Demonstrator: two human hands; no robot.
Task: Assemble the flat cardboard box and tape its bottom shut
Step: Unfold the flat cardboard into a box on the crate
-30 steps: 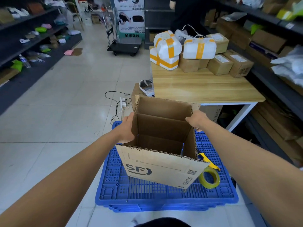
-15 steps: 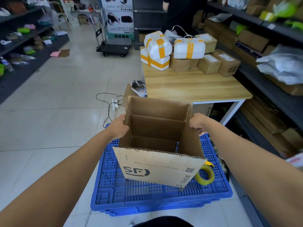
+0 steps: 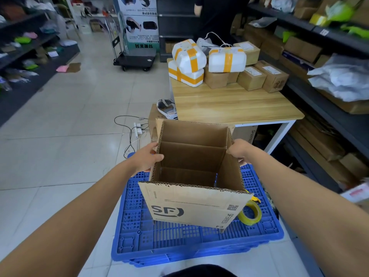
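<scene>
A: How far along is the job judged to be?

B: The cardboard box (image 3: 194, 188) has been opened into a square tube, standing on the blue crate (image 3: 199, 239). No tape is seen on it; folding and taping appear left, and the tape roll (image 3: 250, 214) lies untouched just beside it.

A: And the grip?

B: The box is held between both: left hand (image 3: 147, 157) closed on the left wall, right hand (image 3: 238, 150) on the right.

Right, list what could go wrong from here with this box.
1. The cardboard box is held only by the left hand and right hand at its side walls; with the bottom apparently untaped, it may skew or fold back.
2. The tape roll lies on the blue crate touching the box's corner; shifting the box may knock it off.
</scene>
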